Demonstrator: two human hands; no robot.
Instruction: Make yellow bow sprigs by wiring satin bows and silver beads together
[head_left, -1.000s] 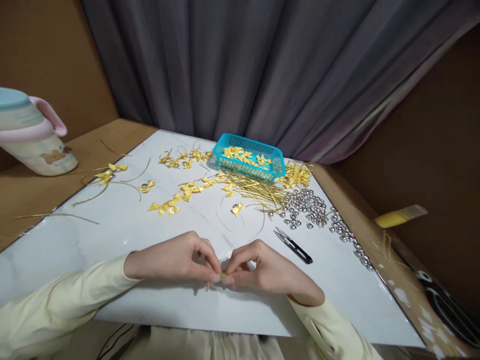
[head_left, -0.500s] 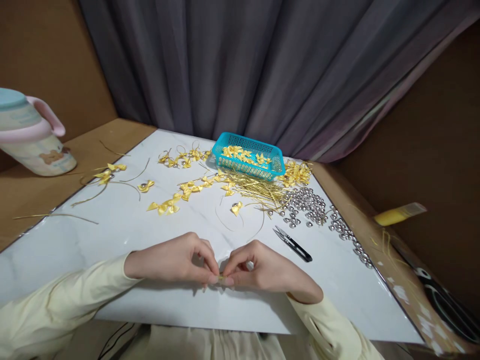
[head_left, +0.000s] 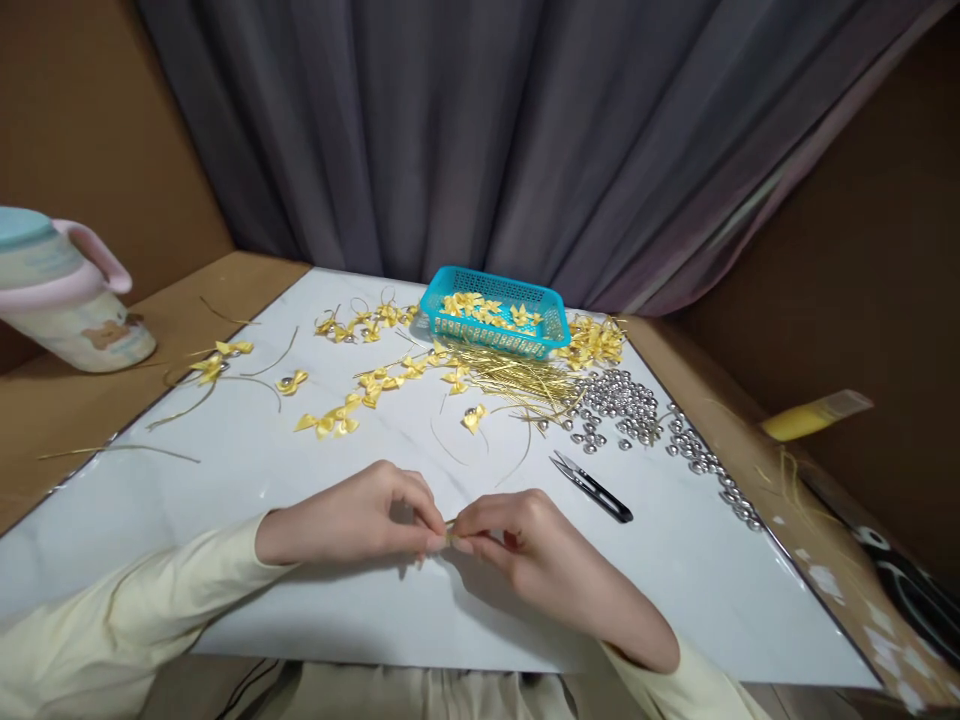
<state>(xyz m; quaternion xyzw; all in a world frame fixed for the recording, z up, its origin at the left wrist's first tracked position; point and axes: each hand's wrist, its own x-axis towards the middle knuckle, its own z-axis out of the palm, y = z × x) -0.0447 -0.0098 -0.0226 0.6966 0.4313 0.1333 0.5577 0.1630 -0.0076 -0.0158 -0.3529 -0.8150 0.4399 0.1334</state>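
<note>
My left hand (head_left: 364,518) and my right hand (head_left: 536,550) meet fingertip to fingertip over the near part of the white board. Both are closed in a pinch on a short gold cord (head_left: 451,526); most of it is hidden by the fingers. Beyond them lies a yellow ribbon bow (head_left: 473,418) with a silver bead. To the right of my right hand rest black-handled thread snips (head_left: 596,488), blades pointing up and left. Farther back is a bundle of gold cords (head_left: 517,375), beside a spread of silver beads (head_left: 619,400).
A teal basket (head_left: 491,338) holding yellow bows stands at the back. More yellow bows (head_left: 371,385) lie in front and on both sides. A lidded cup (head_left: 79,300) stands far left. A yellow-filled tube (head_left: 817,415) and black-handled scissors (head_left: 915,600) are at the right.
My right hand has turned and drawn slightly up around the pinch, its wrist lower right. A bit of gold cord now shows above the fingertips. The view has shifted slightly.
</note>
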